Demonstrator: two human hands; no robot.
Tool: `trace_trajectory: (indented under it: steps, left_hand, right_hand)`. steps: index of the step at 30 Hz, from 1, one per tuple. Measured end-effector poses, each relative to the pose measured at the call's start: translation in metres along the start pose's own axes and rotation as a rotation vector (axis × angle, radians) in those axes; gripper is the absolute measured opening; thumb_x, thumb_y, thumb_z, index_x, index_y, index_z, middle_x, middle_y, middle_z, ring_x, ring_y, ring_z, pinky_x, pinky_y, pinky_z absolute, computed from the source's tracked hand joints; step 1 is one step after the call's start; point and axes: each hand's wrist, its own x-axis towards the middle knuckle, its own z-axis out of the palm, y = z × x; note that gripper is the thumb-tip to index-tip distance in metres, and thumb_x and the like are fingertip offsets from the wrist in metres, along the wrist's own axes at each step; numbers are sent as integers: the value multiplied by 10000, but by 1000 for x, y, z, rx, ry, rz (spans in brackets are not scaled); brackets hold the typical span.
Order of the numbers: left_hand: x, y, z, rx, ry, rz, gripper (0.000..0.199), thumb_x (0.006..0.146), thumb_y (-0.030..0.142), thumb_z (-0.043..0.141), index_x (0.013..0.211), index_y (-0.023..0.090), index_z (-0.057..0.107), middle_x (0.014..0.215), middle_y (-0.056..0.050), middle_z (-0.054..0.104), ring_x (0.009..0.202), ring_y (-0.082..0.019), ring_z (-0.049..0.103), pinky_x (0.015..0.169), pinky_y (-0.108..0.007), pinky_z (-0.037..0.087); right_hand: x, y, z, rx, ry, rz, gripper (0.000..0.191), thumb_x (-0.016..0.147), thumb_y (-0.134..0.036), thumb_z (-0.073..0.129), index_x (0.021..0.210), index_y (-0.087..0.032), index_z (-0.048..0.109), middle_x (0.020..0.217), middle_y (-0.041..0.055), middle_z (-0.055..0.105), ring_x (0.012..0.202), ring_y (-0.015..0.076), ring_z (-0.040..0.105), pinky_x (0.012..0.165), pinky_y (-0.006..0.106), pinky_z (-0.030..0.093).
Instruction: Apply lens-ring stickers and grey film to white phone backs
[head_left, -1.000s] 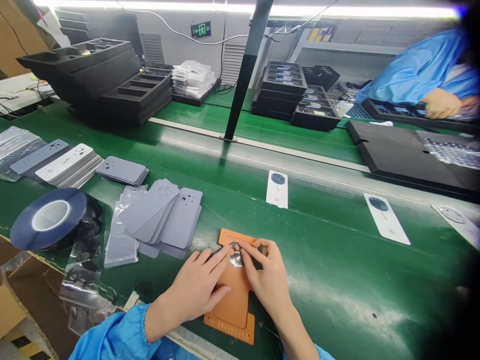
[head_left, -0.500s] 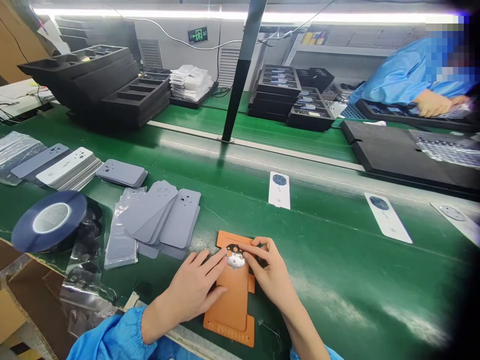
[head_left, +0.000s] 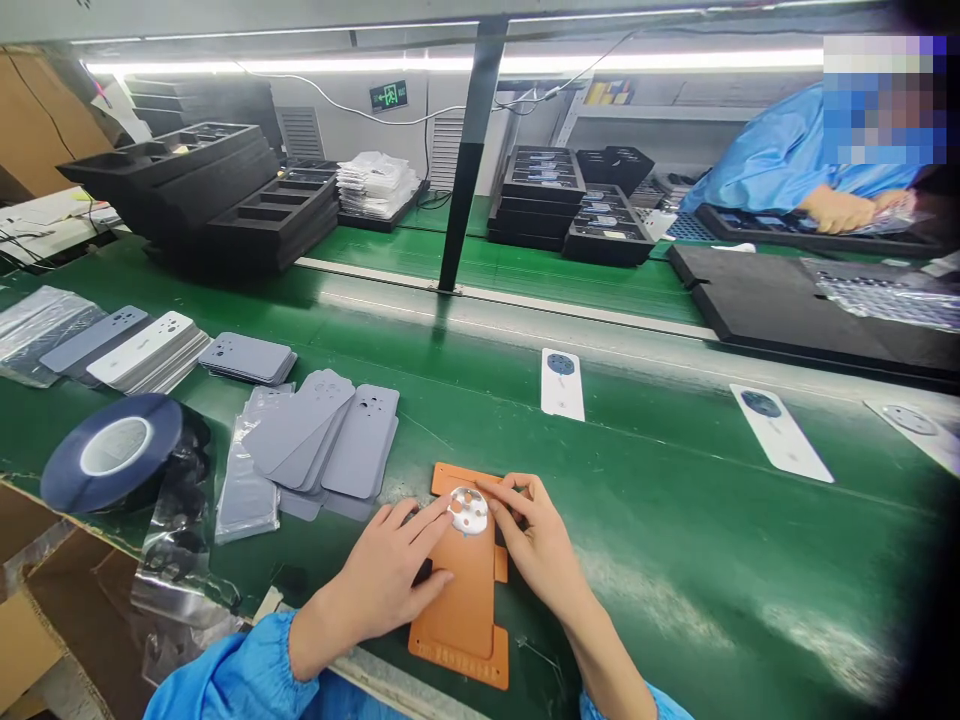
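Note:
An orange fixture plate point(head_left: 457, 610) lies on the green bench near its front edge. At its upper end sits a shiny round piece with several holes point(head_left: 469, 512). My left hand point(head_left: 382, 570) rests over the plate's left side, fingers apart, its forefinger tip at the left edge of the round piece and its thumb over the plate. From the right, my right hand point(head_left: 536, 535) touches the piece's right edge with thumb and forefinger, the fingers slightly apart. Neither hand is closed around anything.
Grey phone-shaped sheets point(head_left: 360, 440) and a blue film roll point(head_left: 112, 452) are on the left. White cards point(head_left: 562, 397) lie further back and right. Black trays point(head_left: 285, 210) stand behind. A person in blue sleeves point(head_left: 772, 150) works at the back right.
The camera view has tilted slightly upward. The round piece now looks bright silver where its upper part looked dark. Both hands have stayed nearly in place on it.

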Motion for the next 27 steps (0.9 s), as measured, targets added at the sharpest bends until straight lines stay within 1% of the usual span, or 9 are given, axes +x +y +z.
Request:
trace_trajectory:
  steps: [3, 6, 10, 14, 17, 19, 21, 24, 27]
  left_hand:
    - [1, 1, -1, -19, -14, -12, 569, 938, 300, 660, 1460, 149, 491, 1555, -86, 531, 1130, -302, 592, 908, -454, 532]
    - [1, 1, 0, -13, -18, -6, 586, 935, 292, 664, 1474, 153, 480, 1561, -90, 524, 1137, -303, 598, 905, -459, 541]
    - [-3, 1, -1, 5, 17, 12, 529, 943, 275, 648, 1439, 148, 519, 1539, -110, 545, 1136, -307, 616, 898, -468, 557]
    - [-12, -11, -7, 20, 190, 2, 326, 972, 233, 575, 1290, 180, 627, 1522, -130, 555, 1202, -308, 617, 957, -482, 556]
    - [-20, -28, -12, 126, 295, -127, 483, 989, 262, 568, 1458, 164, 509, 1551, -173, 510, 1356, -343, 542, 1062, -530, 513]
    - [-25, -39, -13, 185, 278, -184, 602, 1004, 275, 547, 1568, 159, 372, 1563, -177, 496, 1413, -348, 503, 1094, -540, 502]
    - [-28, -46, -12, 195, 256, -181, 621, 1028, 219, 479, 1617, 185, 286, 1530, -150, 543, 1404, -315, 530, 1091, -504, 522]
    - [-30, -46, -12, 148, 318, -132, 628, 1027, 84, 407, 1625, 224, 280, 1416, -108, 654, 1344, -259, 602, 1046, -421, 574]
    - [-28, -36, -15, 78, 481, -76, 617, 1004, 25, 472, 1582, 221, 381, 1316, -96, 717, 1283, -239, 653, 1017, -380, 601]
  right_hand:
    - [-3, -2, -1, -92, -21, -65, 355, 1020, -303, 437, 1140, -322, 771, 1127, 68, 545, 821, 184, 606, 779, 373, 557]
    - [-5, -4, 0, -143, -7, -57, 356, 1016, -304, 440, 1155, -333, 766, 1108, 66, 553, 811, 189, 617, 735, 367, 555]
    - [-3, -5, 4, -54, 21, -10, 341, 1024, -356, 463, 1150, -325, 778, 1056, 64, 570, 784, 185, 612, 685, 338, 532]
    - [0, -1, 6, 85, 86, 68, 289, 964, -424, 584, 1033, -262, 815, 951, 56, 595, 701, 173, 543, 657, 327, 500]
    - [3, 2, 5, 194, 115, 110, 298, 930, -458, 614, 987, -244, 814, 918, 50, 625, 690, 170, 528, 660, 326, 480]
    - [4, 1, 4, 266, 135, 153, 332, 910, -496, 619, 991, -235, 808, 942, 57, 668, 662, 162, 520, 632, 321, 464]
    - [5, 0, 3, 316, 163, 196, 367, 883, -533, 635, 983, -223, 803, 964, 69, 705, 658, 164, 532, 608, 316, 455]
    - [5, -3, 1, 357, 200, 219, 385, 848, -560, 673, 952, -212, 801, 950, 80, 735, 738, 197, 597, 637, 321, 480]
    - [3, -9, 0, 443, 194, 257, 416, 820, -584, 714, 963, -203, 801, 910, 84, 759, 753, 213, 639, 660, 338, 517]
